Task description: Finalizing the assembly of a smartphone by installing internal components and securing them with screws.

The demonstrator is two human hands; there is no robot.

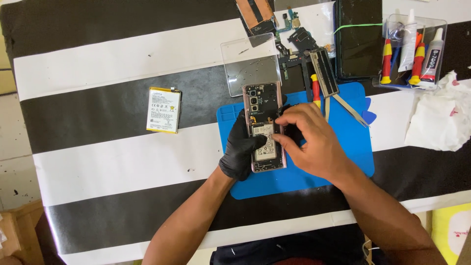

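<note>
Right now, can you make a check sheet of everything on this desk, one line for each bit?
Surface: black and white striped table cover with a blue mat on it.
Job's things: opened phone, back off, battery showing.
Clutter: loose battery, clear tray, phone parts, dark screen panel, tub of tools and glue tubes, crumpled tissue.
Grippers: gloved left hand steadies the phone; bare right hand presses its middle.
Cables: nothing seen.
Surroundings: tiled floor at left.
</note>
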